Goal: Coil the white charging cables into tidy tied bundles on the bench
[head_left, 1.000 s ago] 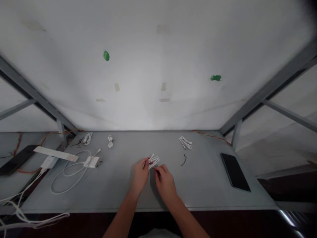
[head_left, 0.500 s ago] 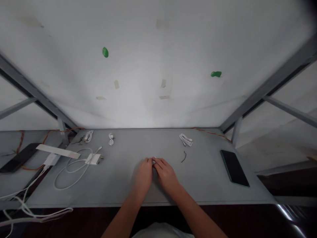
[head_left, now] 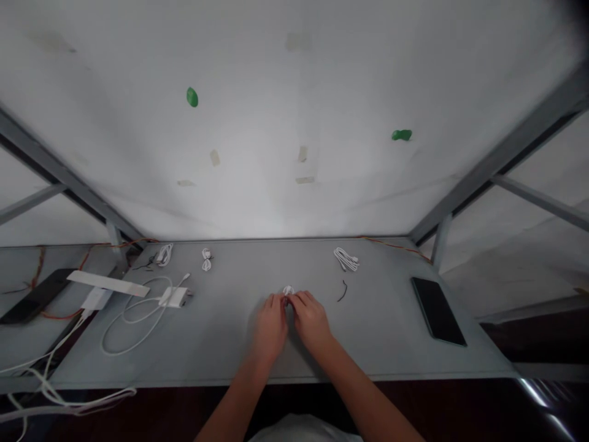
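Observation:
My left hand [head_left: 272,322] and my right hand [head_left: 311,316] meet at the middle of the grey table [head_left: 294,264]. Both have their fingers closed around a small bundled white cable [head_left: 288,290], whose loops poke out beyond the fingertips. Most of the bundle is hidden by my fingers. A short dark tie [head_left: 342,291] lies to the right of my right hand. Farther back on that side rests a coiled white cable [head_left: 346,259].
At the back left are a tied white cable [head_left: 207,259] and another coil [head_left: 164,254]. A white charger [head_left: 173,297] with its looped cord, a white strip [head_left: 108,282] and a dark phone [head_left: 37,296] lie left. Another phone [head_left: 438,311] is on the right.
Both hands have shifted slightly, fingertips a little apart. More of the white cable's loops now show above my fingers. The view has moved a little.

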Available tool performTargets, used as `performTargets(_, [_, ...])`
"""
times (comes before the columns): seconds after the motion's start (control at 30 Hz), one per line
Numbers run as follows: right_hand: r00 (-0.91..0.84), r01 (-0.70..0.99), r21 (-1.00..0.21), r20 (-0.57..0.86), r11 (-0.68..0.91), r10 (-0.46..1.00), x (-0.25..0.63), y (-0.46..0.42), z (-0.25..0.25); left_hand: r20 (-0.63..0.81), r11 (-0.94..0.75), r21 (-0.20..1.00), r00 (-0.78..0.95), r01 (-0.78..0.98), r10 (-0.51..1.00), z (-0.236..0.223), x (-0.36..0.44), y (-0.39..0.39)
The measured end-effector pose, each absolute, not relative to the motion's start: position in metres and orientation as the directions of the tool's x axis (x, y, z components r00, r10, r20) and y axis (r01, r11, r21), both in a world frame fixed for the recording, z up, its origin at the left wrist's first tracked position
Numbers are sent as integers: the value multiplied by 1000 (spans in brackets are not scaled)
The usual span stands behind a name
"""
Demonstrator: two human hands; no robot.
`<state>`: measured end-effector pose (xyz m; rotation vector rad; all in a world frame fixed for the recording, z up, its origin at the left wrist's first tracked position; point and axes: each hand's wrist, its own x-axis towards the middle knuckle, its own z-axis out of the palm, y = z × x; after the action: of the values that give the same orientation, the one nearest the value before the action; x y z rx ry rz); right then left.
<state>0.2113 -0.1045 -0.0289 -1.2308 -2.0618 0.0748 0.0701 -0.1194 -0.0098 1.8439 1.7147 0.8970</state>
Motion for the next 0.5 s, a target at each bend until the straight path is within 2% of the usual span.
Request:
performTargets(0.07, [-286, 733, -399, 554, 551, 782, 214, -101, -29, 37, 17, 864, -98, 503, 994, -11, 70, -116])
performTargets(0.13, [-306, 691, -419, 568, 588, 764, 217, -98, -28, -173, 201, 957, -144, 208, 974, -13, 68, -110])
performTargets(0.2, [-340, 625, -446, 582, 640, 738, 220, -95, -24, -369, 366, 926, -21, -91, 929, -15, 64, -103])
performTargets(0.27, [-356, 577, -470, 591, 668, 724, 222, -94, -19, -434, 463, 853, 166, -242, 886, -16, 60, -96])
performTargets(0.33, [-323, 576, -503, 585, 645, 744, 222, -93, -15, -399, 451, 853, 231, -261, 887, -16, 56, -91])
performTargets(0.4, [-234, 589, -595, 523, 548, 820, 221, -91, -14, -305, 332, 925, 162, -186, 939, -14, 53, -90])
performTargets(0.5, [-116, 509, -816, 250, 273, 961, 219, -82, -17, -52, 39, 985, 70, 166, 996, -8, 51, -95])
